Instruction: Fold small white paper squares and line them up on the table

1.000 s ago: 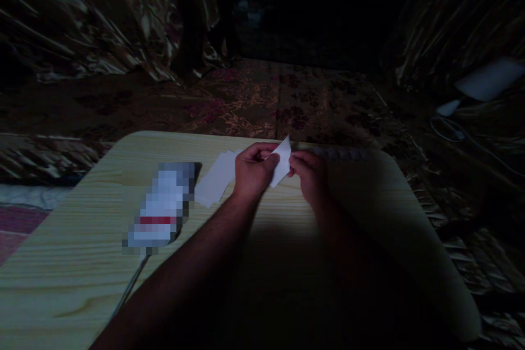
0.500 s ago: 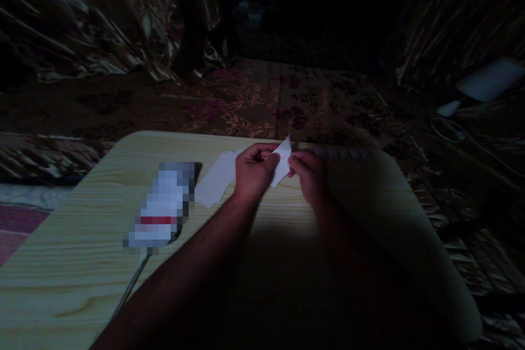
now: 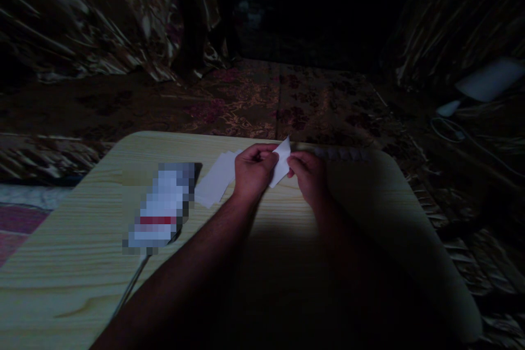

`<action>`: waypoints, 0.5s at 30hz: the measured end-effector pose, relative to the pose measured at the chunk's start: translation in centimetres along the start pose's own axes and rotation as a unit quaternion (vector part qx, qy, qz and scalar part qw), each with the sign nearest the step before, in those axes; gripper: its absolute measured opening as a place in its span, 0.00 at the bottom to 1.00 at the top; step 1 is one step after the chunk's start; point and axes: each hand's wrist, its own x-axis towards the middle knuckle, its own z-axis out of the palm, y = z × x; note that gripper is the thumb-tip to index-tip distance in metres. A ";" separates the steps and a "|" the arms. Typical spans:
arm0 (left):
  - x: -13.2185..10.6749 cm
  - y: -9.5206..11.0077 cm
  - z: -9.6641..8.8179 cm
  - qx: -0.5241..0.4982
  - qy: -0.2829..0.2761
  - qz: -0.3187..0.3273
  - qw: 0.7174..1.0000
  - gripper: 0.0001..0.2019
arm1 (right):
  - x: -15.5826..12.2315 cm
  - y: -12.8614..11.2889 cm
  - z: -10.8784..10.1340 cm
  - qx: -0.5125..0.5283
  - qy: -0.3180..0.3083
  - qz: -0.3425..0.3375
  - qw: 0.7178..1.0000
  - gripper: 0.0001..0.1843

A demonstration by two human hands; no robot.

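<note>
Above the far part of the table, a small piece of white paper (image 3: 280, 165) is held between both hands, one corner pointing up. My left hand (image 3: 253, 169) is closed on its left side, thumb on top. On its right edge, my right hand (image 3: 308, 170) pinches the paper between thumb and fingers. Several white paper sheets (image 3: 215, 180) lie overlapping just left of my left hand, partly hidden by it. Behind my right hand, a row of small, dim folded-looking pieces (image 3: 342, 154) lies along the table's far edge; the dark hides their detail.
The pale wooden table (image 3: 94, 208) has rounded corners. On its left lies a pixelated phone-like object (image 3: 162, 210) with a cable (image 3: 130, 287) running toward me. Patterned fabric (image 3: 246, 104) covers the floor beyond. A white lamp-like object (image 3: 490, 81) stands at the right. The right side is dark.
Almost nothing differs. Both hands and the paper have shifted very slightly left; the grip on the paper looks the same.
</note>
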 end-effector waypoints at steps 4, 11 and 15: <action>0.0 0.0 0.0 0.000 -0.003 -0.005 1.000 0.09 | -0.1 -0.3 0.1 0.009 0.002 0.007 1.000 0.08; 0.0 0.0 0.0 0.023 -0.007 -0.002 1.000 0.09 | -0.2 -0.5 0.1 -0.016 -0.001 0.026 1.000 0.09; 0.0 -0.1 0.0 0.027 -0.009 0.005 1.000 0.10 | -0.1 0.0 0.2 -0.007 -0.001 0.023 1.000 0.09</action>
